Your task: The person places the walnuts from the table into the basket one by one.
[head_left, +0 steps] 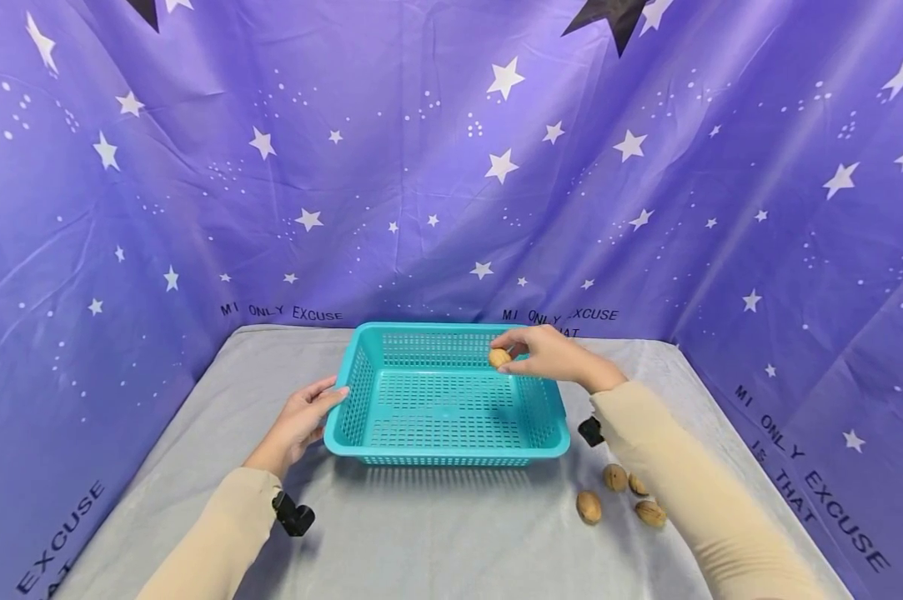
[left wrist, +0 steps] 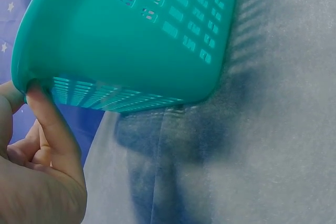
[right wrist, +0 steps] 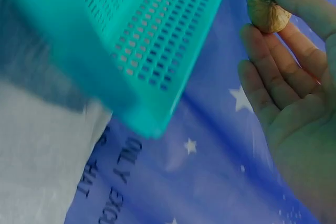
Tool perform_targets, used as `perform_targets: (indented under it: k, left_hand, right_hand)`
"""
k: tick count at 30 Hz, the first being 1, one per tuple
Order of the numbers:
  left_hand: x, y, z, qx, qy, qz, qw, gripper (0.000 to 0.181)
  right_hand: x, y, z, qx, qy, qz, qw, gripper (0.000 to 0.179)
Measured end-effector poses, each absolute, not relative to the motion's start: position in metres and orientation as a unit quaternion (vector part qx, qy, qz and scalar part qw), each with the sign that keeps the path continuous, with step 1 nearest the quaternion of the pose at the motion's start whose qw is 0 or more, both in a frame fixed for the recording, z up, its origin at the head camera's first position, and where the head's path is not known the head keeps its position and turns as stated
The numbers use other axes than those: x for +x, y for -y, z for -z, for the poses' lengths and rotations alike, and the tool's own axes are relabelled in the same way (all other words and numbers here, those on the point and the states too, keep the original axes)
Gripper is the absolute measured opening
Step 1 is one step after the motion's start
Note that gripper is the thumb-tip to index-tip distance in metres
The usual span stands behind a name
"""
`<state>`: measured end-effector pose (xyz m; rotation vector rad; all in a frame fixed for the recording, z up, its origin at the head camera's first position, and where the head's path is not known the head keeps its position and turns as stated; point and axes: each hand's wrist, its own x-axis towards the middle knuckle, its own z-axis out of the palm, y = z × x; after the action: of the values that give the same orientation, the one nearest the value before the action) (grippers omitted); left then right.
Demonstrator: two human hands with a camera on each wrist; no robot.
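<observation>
The walnut (head_left: pixel 499 357) is seen in the head view at the leftward tips of the person's right hand (head_left: pixel 552 354), whose fingers (head_left: pixel 513 336) pinch it over the far right part of the teal basket (head_left: pixel 447 452); the right hand is clearly the nearer one. The left hand (head_left: pixel 301 417) grips the opposite end by the rim, and four loose walnuts (head_left: pixel 589 507) lie on the counter (head_left: pixel 421 542) to the right of the basket, near the right sleeve (head_left: pixel 691 467). In the left wrist view, the left fingers pinch the rim from outside, by a corner, while the walnut does not show. In the right wrist view, the walnut is held at the very fingertips, apart from the mesh wall, the other fingers loosely extended beneath; its outline looks nearly round, so a long axis cannot be told.
</observation>
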<state>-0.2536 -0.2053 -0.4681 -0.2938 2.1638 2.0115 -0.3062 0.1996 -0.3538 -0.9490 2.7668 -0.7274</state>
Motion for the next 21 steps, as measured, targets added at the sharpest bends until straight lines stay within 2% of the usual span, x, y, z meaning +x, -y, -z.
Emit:
perform_targets:
  k: [13,21]
  left_hand:
    - [-0.253,0.204,0.468,-0.1,-0.72,-0.681,0.089,0.073]
    - [-0.252,0.205,0.469,-0.102,-0.719,-0.682,0.088,0.076]
  right_hand:
    - [-0.335,-0.131,0.376,-0.33,-0.899,0.251,0.138,0.038]
    - [-0.349,-0.1,0.398,-0.314,-0.897,0.269,0.157,0.041]
